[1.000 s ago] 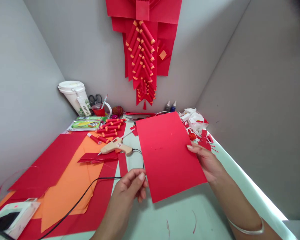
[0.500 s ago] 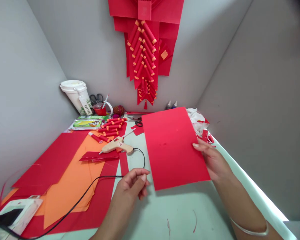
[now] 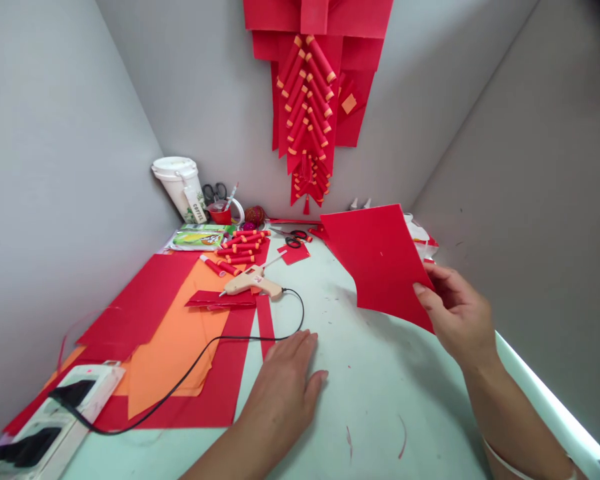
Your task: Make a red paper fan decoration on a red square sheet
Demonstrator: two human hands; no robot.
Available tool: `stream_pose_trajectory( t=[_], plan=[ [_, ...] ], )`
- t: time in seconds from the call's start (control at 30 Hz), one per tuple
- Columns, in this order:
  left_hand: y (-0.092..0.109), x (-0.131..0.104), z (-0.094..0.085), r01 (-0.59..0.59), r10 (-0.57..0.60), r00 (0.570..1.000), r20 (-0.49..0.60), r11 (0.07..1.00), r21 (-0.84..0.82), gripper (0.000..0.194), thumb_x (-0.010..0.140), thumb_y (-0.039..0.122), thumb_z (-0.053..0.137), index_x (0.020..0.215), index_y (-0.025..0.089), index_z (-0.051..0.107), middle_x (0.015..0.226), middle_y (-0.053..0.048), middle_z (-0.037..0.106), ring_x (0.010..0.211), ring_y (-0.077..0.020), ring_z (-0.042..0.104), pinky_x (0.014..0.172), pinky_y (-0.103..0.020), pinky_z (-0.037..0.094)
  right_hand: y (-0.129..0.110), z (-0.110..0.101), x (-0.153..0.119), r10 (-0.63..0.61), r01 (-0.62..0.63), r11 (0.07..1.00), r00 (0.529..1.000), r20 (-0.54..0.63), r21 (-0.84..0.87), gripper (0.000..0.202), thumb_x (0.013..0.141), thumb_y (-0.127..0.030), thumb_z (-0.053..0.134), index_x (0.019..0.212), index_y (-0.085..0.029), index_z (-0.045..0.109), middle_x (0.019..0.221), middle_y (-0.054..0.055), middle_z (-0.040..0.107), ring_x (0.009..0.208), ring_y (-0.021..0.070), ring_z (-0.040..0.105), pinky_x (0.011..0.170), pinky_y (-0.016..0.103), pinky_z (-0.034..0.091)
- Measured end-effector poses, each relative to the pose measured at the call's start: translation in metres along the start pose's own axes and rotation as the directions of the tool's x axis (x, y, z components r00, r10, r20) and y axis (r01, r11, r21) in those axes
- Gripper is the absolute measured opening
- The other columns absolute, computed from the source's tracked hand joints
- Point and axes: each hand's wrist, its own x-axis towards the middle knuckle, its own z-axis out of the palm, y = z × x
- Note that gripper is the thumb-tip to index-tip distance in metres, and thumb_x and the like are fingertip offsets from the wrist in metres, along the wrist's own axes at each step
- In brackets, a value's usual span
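My right hand (image 3: pixel 457 310) pinches the right edge of a red paper sheet (image 3: pixel 380 260), thumb on top and fingers behind. The sheet is raised over the table and curves a little. My left hand (image 3: pixel 290 373) lies palm down with its fingers stretched out, by the black cord (image 3: pixel 220 339) of a glue gun. That cream glue gun (image 3: pixel 254 283) rests farther back, beside a folded red strip (image 3: pixel 223 300). Red paper tubes with orange ends (image 3: pixel 240 248) lie in a pile behind it.
Red paper (image 3: pixel 215 393) and orange paper (image 3: pixel 170 373) cover the table's left side, with a power strip (image 3: pixel 75 407) at front left. Scissors (image 3: pixel 294 239), a white coffee container (image 3: pixel 177 190) and a red cup (image 3: pixel 220 213) stand or lie at the back. A red firecracker decoration (image 3: pixel 307 100) hangs above.
The red sheet has moved right and back in my right hand and now bends. My left hand has gone from curled fingers to lying flat. The whole view has shifted slightly.
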Motion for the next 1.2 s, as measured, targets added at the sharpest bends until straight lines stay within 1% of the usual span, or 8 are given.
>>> stream_pose_trajectory(
  t=[0.17, 0.23, 0.33, 0.43, 0.77, 0.9, 1.0, 1.2],
  plan=[
    [-0.004, 0.002, -0.01, 0.072, -0.072, 0.997, -0.006, 0.992, 0.108, 0.057, 0.091, 0.034, 0.044, 0.143, 0.01, 0.042, 0.15, -0.016, 0.043, 0.138, -0.0326, 0.038, 0.111, -0.051, 0.035, -0.01, -0.005, -0.003, -0.303, 0.298, 0.939, 0.953, -0.004, -0.17, 0.027, 0.085, -0.024, 0.061, 0.112, -0.026, 0.066, 0.107, 0.006, 0.069, 0.092, 0.0226, 0.066, 0.074, 0.036, 0.056],
    [-0.006, 0.003, -0.016, 0.102, -0.099, 0.995, -0.024, 0.987, 0.124, 0.058, 0.091, 0.032, 0.044, 0.143, 0.009, 0.041, 0.149, -0.017, 0.043, 0.137, -0.0327, 0.039, 0.11, -0.049, 0.036, -0.017, -0.008, -0.007, -0.486, 0.475, 0.838, 0.874, 0.028, -0.268, 0.03, 0.084, -0.018, 0.061, 0.112, -0.026, 0.066, 0.104, 0.006, 0.07, 0.094, 0.023, 0.066, 0.08, 0.037, 0.055],
    [-0.009, 0.005, -0.026, 0.131, -0.125, 0.99, -0.063, 0.985, 0.116, 0.055, 0.09, 0.029, 0.044, 0.142, 0.01, 0.041, 0.147, -0.016, 0.046, 0.135, -0.0323, 0.042, 0.108, -0.047, 0.038, -0.021, -0.012, -0.016, -0.653, 0.686, 0.656, 0.725, 0.219, -0.316, 0.048, 0.08, -0.008, 0.059, 0.125, -0.027, 0.059, 0.107, 0.007, 0.07, 0.097, 0.0243, 0.067, 0.084, 0.04, 0.055],
    [-0.015, 0.005, -0.036, 0.125, -0.121, 0.99, -0.072, 0.99, 0.059, 0.051, 0.089, 0.022, 0.042, 0.139, 0.015, 0.045, 0.142, -0.015, 0.052, 0.128, -0.0315, 0.05, 0.101, -0.044, 0.042, -0.014, -0.014, -0.031, -0.664, 0.781, 0.572, 0.619, 0.419, -0.249, 0.065, 0.079, -0.005, 0.056, 0.139, -0.027, 0.046, 0.112, 0.009, 0.069, 0.101, 0.027, 0.066, 0.084, 0.042, 0.057],
    [-0.026, 0.005, -0.057, 0.212, -0.212, 0.977, -0.02, 0.977, 0.023, 0.042, 0.09, 0.021, 0.038, 0.128, 0.022, 0.055, 0.112, -0.013, 0.071, 0.096, -0.0281, 0.068, 0.074, -0.034, 0.047, 0.007, 0.0, -0.094, -0.607, 0.814, 0.578, 0.477, 0.636, -0.059, 0.042, 0.086, -0.005, 0.052, 0.127, -0.013, 0.057, 0.112, 0.016, 0.069, 0.104, 0.0271, 0.066, 0.087, 0.043, 0.058],
    [-0.023, 0.002, -0.061, 0.188, -0.188, 0.982, -0.015, 0.976, 0.107, 0.038, 0.091, 0.025, 0.037, 0.123, 0.022, 0.058, 0.112, -0.013, 0.071, 0.097, -0.0294, 0.067, 0.072, -0.034, 0.045, -0.003, 0.0, -0.105, -0.527, 0.761, 0.649, 0.444, 0.725, 0.006, 0.034, 0.09, -0.023, 0.061, 0.123, -0.016, 0.061, 0.115, 0.013, 0.069, 0.103, 0.0281, 0.065, 0.088, 0.047, 0.056],
    [-0.021, 0.0, -0.064, 0.196, -0.193, 0.981, -0.034, 0.963, 0.184, 0.037, 0.091, 0.027, 0.037, 0.122, 0.023, 0.059, 0.107, -0.012, 0.071, 0.093, -0.0296, 0.067, 0.069, -0.034, 0.043, -0.007, -0.003, -0.093, -0.525, 0.725, 0.688, 0.465, 0.713, 0.034, 0.039, 0.088, -0.028, 0.063, 0.125, -0.017, 0.059, 0.117, 0.013, 0.067, 0.106, 0.0282, 0.063, 0.091, 0.048, 0.053],
    [-0.016, 0.011, -0.07, 0.174, -0.157, 0.984, -0.088, 0.954, 0.243, 0.022, 0.088, 0.027, 0.043, 0.093, 0.021, 0.064, 0.096, -0.011, 0.068, 0.087, -0.0277, 0.063, 0.064, -0.032, 0.036, 0.005, 0.009, -0.034, -0.414, 0.536, 0.837, 0.751, 0.514, -0.109, 0.023, 0.09, -0.023, 0.057, 0.111, -0.026, 0.067, 0.106, 0.008, 0.069, 0.098, 0.025, 0.064, 0.087, 0.042, 0.052]
  ],
)
